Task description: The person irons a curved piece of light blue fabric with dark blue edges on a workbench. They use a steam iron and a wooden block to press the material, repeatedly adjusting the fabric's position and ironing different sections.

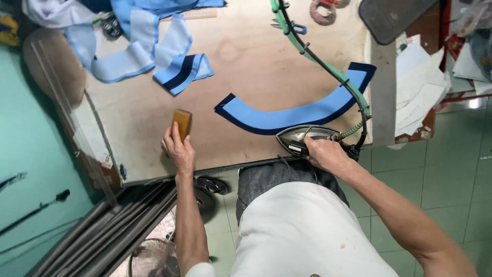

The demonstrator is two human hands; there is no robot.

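Head view looks down on a pale wooden surface [246, 61]. Right hand [324, 153] is closed around the handle of a steam iron [306, 137] at the near edge, just beside a curved blue fabric strip [292, 114] with dark trim. Left hand [178, 147] grips a small brown block [182, 123] standing on the surface, left of the strip. More blue fabric pieces [154, 46] lie far left.
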